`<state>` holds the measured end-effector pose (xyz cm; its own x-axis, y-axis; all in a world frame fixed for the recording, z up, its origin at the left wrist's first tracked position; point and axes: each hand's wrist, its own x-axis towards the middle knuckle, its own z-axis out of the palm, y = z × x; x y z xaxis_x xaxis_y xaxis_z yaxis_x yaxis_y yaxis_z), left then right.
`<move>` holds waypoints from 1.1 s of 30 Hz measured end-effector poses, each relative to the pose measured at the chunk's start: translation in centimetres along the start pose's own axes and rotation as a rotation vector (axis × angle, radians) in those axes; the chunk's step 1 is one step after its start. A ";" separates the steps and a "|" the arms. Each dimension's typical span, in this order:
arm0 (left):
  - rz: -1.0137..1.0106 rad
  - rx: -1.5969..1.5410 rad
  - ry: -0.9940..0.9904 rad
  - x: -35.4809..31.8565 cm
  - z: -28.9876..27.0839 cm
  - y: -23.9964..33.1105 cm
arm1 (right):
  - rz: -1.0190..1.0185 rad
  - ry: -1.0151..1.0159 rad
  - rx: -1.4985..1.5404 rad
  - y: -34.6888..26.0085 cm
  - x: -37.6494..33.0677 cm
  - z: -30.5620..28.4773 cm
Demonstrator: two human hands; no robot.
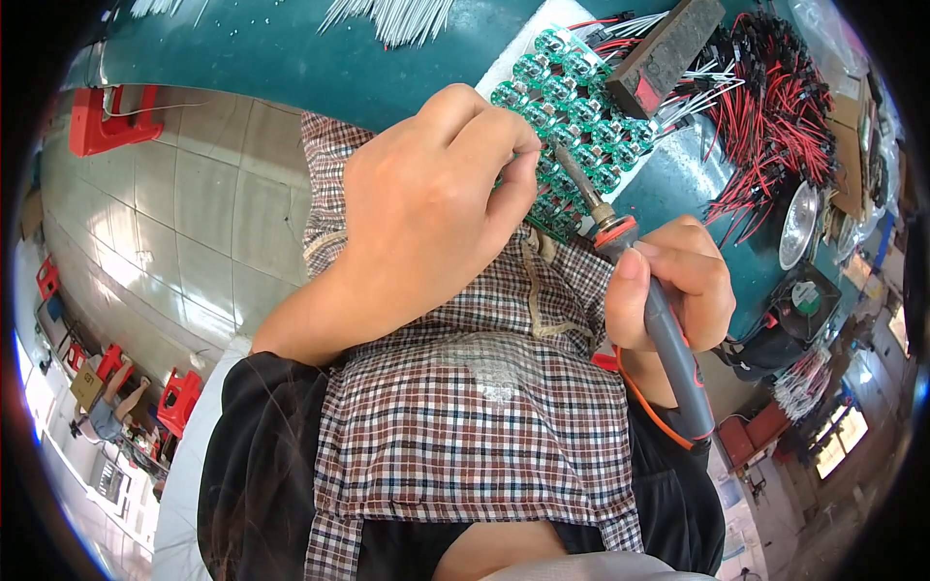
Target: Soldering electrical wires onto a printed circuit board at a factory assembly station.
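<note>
My right hand (696,276) grips a soldering iron (666,334) by its grey and orange handle. The iron's metal tip points up and left, over a block of small green circuit boards (579,107) with round parts on them. Thumb and forefinger of my left hand (426,189) are pinched together at the left edge of the boards. Whatever lies between those fingers is too small or hidden to make out. Under the boards, a white foam slab (518,58) shows along its edge.
A dark metal bar (668,53) rests across wires at the boards' far right. Heaped red and black wires (775,126) cover the right of the green table (262,58). Beyond them are a round metal dish (798,225) and a black fan (799,300). White wires (392,19) lie at the far edge.
</note>
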<state>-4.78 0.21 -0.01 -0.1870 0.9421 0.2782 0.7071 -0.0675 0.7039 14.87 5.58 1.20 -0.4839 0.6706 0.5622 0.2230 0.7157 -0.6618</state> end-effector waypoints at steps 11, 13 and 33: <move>0.002 0.015 -0.015 0.0 0.2 -0.1 | -0.016 -0.003 -0.010 -0.1 -0.1 0.2; 0.020 0.013 -0.012 0.0 0.2 -0.1 | -0.018 -0.004 -0.011 -0.1 -0.1 0.2; -0.103 -0.069 -0.079 -2.0 -1.2 0.1 | 0.029 -0.065 -0.022 -1.6 -1.3 0.0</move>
<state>-5.13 -2.07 0.29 -0.1999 0.9679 0.1524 0.6383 0.0107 0.7697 15.15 3.55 1.54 -0.5310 0.6773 0.5093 0.2560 0.7011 -0.6655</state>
